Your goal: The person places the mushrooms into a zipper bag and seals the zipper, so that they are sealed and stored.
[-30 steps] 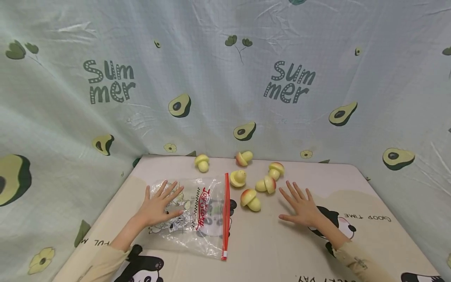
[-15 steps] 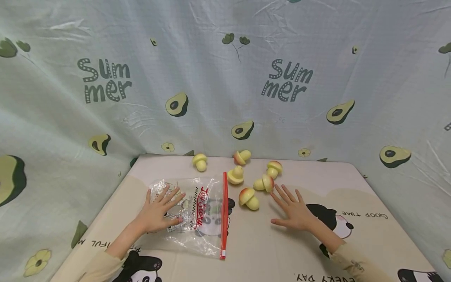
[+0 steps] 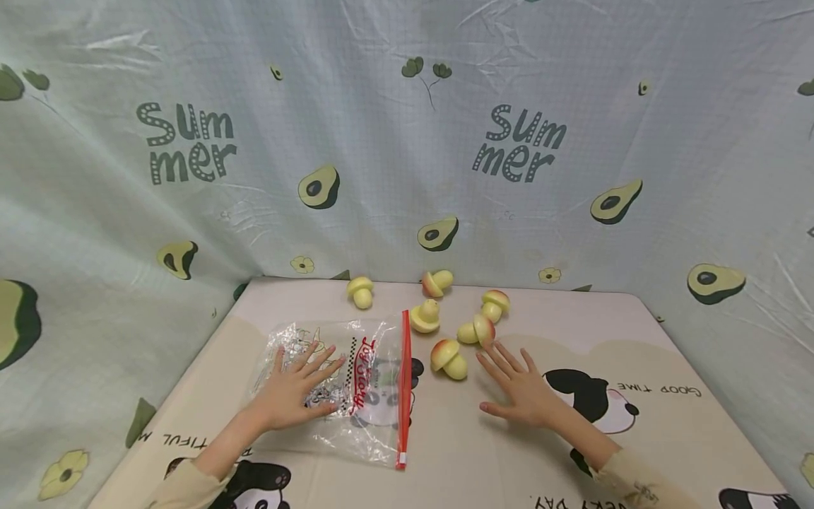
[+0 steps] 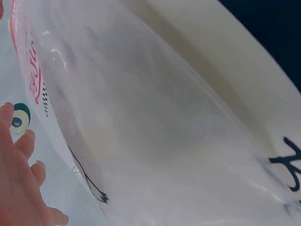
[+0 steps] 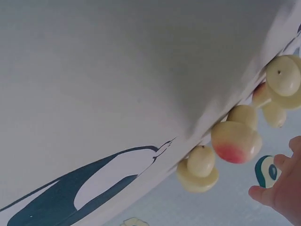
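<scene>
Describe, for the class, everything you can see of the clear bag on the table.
The clear bag looks like thin, crinkled plastic. A red strip runs along its edge on the right in the head view, with a small white piece at the near end. Red lettering, a checkered band and line drawings are printed on it. It lies spread on the table, whose panda print shows through. The left hand is spread over it; contact cannot be told.
</scene>
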`<state>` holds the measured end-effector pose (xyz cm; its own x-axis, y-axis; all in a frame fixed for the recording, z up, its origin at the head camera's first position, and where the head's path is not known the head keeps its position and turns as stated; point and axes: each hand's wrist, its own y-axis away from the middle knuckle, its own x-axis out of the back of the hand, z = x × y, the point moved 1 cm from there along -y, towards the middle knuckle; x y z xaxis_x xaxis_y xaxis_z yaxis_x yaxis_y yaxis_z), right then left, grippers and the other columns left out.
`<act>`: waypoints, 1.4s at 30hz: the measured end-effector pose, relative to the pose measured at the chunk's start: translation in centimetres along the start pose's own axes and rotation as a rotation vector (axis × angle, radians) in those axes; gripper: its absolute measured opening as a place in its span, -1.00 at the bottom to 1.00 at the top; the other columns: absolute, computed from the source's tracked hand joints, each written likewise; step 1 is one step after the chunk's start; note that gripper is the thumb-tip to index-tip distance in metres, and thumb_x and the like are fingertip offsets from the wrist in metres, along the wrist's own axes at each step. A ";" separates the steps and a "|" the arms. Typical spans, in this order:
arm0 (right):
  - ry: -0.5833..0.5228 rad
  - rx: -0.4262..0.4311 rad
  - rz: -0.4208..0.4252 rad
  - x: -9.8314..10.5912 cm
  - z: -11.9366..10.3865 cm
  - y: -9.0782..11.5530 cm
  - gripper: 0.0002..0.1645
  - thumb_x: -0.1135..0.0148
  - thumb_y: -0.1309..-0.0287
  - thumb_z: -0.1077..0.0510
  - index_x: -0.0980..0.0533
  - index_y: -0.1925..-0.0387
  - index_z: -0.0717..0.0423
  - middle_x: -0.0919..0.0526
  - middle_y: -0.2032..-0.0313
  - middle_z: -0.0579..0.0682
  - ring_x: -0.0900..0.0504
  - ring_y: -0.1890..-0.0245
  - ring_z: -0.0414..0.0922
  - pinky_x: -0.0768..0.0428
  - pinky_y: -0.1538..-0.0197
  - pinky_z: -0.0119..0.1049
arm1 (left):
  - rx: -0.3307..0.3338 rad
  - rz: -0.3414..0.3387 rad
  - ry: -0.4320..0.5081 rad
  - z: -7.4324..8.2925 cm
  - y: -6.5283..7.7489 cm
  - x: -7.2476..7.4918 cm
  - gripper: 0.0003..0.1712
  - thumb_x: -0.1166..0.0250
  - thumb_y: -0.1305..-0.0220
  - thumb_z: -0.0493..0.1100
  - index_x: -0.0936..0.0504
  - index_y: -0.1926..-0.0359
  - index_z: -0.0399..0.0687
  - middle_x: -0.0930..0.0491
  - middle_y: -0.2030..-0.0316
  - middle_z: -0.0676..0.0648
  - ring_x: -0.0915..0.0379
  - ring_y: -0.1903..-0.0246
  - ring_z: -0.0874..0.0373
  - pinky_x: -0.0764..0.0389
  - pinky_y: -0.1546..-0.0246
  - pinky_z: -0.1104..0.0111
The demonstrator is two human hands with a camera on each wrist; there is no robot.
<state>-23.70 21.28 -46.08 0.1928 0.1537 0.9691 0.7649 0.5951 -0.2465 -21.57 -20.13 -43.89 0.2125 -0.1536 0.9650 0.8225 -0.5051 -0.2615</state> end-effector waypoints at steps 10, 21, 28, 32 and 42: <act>0.007 0.044 0.014 0.3 -1.0 -0.2 -0.01 0.01 0.02 -0.39 0.01 -0.35 -0.04 -0.02 -0.36 0.02 -0.02 -0.34 0.07 0.01 -0.22 0.26 | -0.046 0.047 -0.022 1.4 -0.6 0.6 -0.17 -0.13 0.05 0.36 -0.20 -0.27 0.28 -0.16 -0.30 0.05 0.03 -0.32 -0.07 0.13 -0.13 -0.34; -0.039 0.092 0.008 0.5 -3.3 -0.5 -0.05 -0.05 0.00 -0.31 -0.01 -0.34 -0.04 0.04 -0.38 -0.04 0.00 -0.35 0.05 0.34 -0.34 0.02 | -0.130 0.035 0.030 3.7 -0.7 0.5 -0.13 -0.19 0.10 0.35 -0.18 -0.28 0.31 -0.16 -0.30 0.02 0.00 -0.31 -0.09 0.12 -0.12 -0.35; -0.020 0.152 0.043 0.1 -4.4 -0.8 -0.09 -0.07 0.00 -0.29 -0.09 -0.31 0.03 -0.08 -0.35 0.00 -0.03 -0.35 0.01 0.51 -0.35 -0.15 | -0.156 -0.063 0.065 4.8 -0.7 -0.1 -0.06 -0.18 0.14 0.40 -0.15 -0.30 0.26 -0.14 -0.31 -0.02 0.04 -0.32 -0.11 0.15 -0.16 -0.31; -0.014 0.174 0.027 0.1 -4.9 -1.1 -0.09 -0.05 -0.02 -0.28 -0.08 -0.32 0.05 -0.07 -0.35 -0.01 -0.04 -0.34 0.04 0.69 -0.29 -0.26 | -0.169 -0.111 0.058 5.3 -0.9 0.1 -0.01 -0.18 0.16 0.42 -0.12 -0.31 0.23 -0.12 -0.32 -0.03 0.05 -0.33 -0.10 0.19 -0.19 -0.27; -0.023 0.218 -0.021 0.2 -6.3 -1.8 -0.11 0.01 -0.07 -0.28 -0.04 -0.33 0.05 -0.05 -0.36 0.00 -0.04 -0.35 0.04 0.09 -0.27 0.13 | -0.243 -0.091 0.051 6.3 -1.7 -0.2 0.12 -0.25 0.28 0.42 -0.12 -0.32 0.12 -0.11 -0.32 -0.09 0.02 -0.31 -0.12 0.12 -0.18 -0.27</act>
<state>-21.14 15.25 -45.46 0.1619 0.1556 0.9745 0.6175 0.7543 -0.2231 -19.73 -13.92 -43.47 0.1117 -0.1374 0.9842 0.6848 -0.7071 -0.1764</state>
